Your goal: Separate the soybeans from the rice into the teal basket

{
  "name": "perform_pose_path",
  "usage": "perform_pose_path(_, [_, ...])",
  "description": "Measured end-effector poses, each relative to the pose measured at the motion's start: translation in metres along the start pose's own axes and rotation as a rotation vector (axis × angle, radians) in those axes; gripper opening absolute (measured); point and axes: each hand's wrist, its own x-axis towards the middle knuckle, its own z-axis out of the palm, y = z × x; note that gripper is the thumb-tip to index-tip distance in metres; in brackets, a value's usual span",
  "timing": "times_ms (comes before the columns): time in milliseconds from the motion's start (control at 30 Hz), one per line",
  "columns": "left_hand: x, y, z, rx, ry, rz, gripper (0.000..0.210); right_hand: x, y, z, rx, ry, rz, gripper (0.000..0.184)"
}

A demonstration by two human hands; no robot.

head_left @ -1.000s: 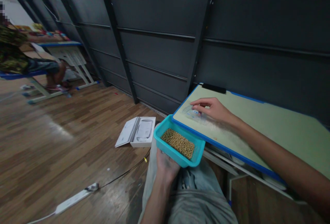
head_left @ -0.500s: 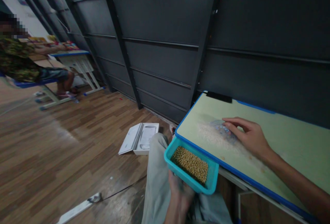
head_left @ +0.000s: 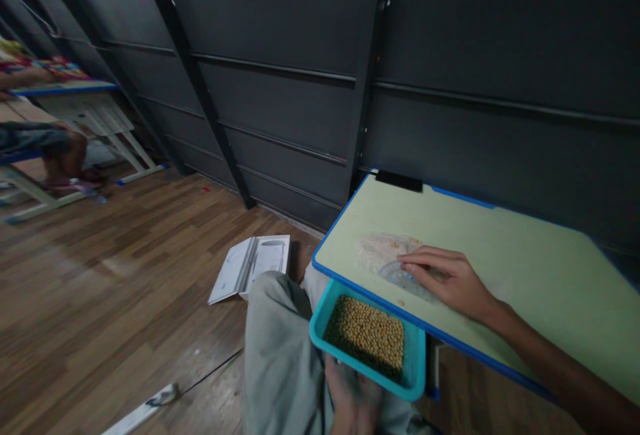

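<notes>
My left hand point(head_left: 345, 385) supports a teal plastic tray point(head_left: 316, 325) from below, just under the desk's front edge; its fingers are partly hidden and blurred. Soybeans point(head_left: 375, 331) cover the tray's bottom. On the pale green desktop point(head_left: 540, 275), my right hand point(head_left: 457, 285) has thumb and fingers pinched on a clear plastic piece point(head_left: 395, 271) with a rounded edge and bluish marks, its exact kind unclear. That piece is against a patch of fine whitish grains point(head_left: 373, 248). A few yellow bits point(head_left: 395, 245) lie among the grains.
A dark panelled wall point(head_left: 280, 108) stands behind the desk, with a black strip point(head_left: 399, 181) at the desk's back edge. An open white box point(head_left: 250, 265) lies on the wooden floor near a white bar point(head_left: 143, 411) with a cord. Another person point(head_left: 65, 148) sits at a far-left desk point(head_left: 75, 88).
The view has turned toward the right. My right hand and the clear piece have come nearer the desk's front edge, uncovering yellow bits behind. The tray stays in my left hand.
</notes>
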Motion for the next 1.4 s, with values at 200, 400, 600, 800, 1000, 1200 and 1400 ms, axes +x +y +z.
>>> perform_pose_path(200, [-0.012, -0.013, 0.014, 0.041, 0.0, -0.015, 0.043, -0.003, 0.002, 0.009, 0.0, -0.07, -0.035, 0.024])
perform_pose_path(400, [-0.018, -0.01, 0.039, 0.02, 0.024, -0.086, 0.042, -0.004, 0.002, 0.01, -0.002, -0.115, -0.047, 0.023])
perform_pose_path(600, [-0.018, -0.018, 0.031, 0.027, 0.011, -0.051, 0.041, -0.003, 0.0, 0.009, 0.051, -0.145, 0.016, 0.02])
perform_pose_path(800, [-0.021, -0.026, 0.031, 0.072, -0.06, -0.069, 0.045, -0.001, 0.006, 0.006, 0.08, -0.088, 0.057, 0.019])
perform_pose_path(1000, [-0.03, -0.029, 0.046, 0.036, 0.017, -0.098, 0.049, 0.001, 0.022, 0.007, 0.108, -0.021, 0.109, 0.02])
perform_pose_path(1200, [-0.031, -0.033, 0.045, 0.124, 0.024, -0.025, 0.049, 0.002, 0.018, 0.007, 0.076, 0.002, 0.058, 0.019])
perform_pose_path(1400, [-0.024, -0.031, 0.039, 0.172, 0.084, 0.007, 0.048, 0.004, 0.012, 0.002, 0.081, 0.018, 0.07, 0.019])
